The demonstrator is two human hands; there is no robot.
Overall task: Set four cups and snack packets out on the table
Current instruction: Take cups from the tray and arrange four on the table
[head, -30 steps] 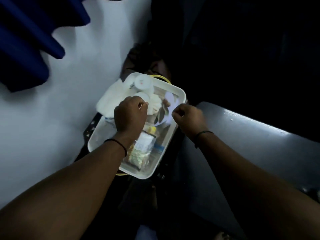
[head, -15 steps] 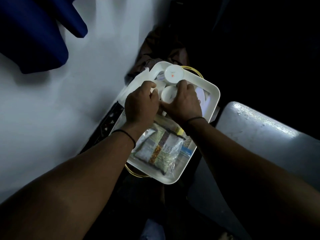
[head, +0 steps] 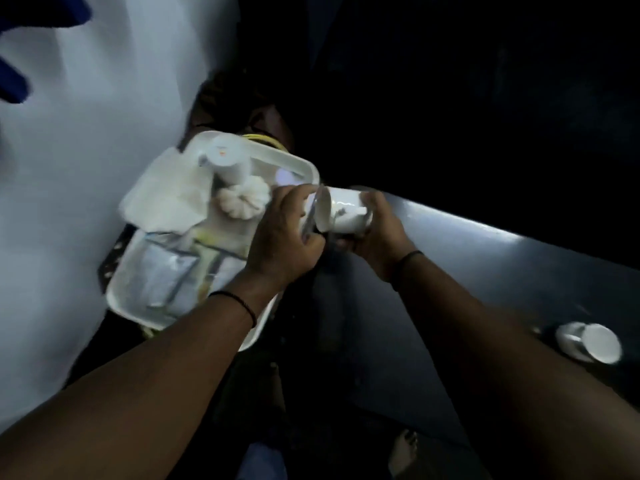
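A white cup (head: 343,213) is held on its side above the gap between the white tray (head: 277,154) and the dark table (head: 485,258). My right hand (head: 377,233) grips its body from below. My left hand (head: 284,237) is closed on its rim, with a thin blurred edge between the fingers. In the tray lie clear snack packets (head: 166,271), and upside-down white cups (head: 227,157) stand at its far end. A second white cup (head: 588,342) lies on its side on the table at the right.
Folded white napkins (head: 162,199) and a ribbed white object (head: 244,200) also sit in the tray. A pale wall (head: 69,168) runs along the left, with something blue (head: 10,81) at the top left. The room beyond is dark.
Both hands were on the cups in the tray; now they have lifted one cup out and carried it right to the tray's edge. The view has swung right, showing a cup on the table.
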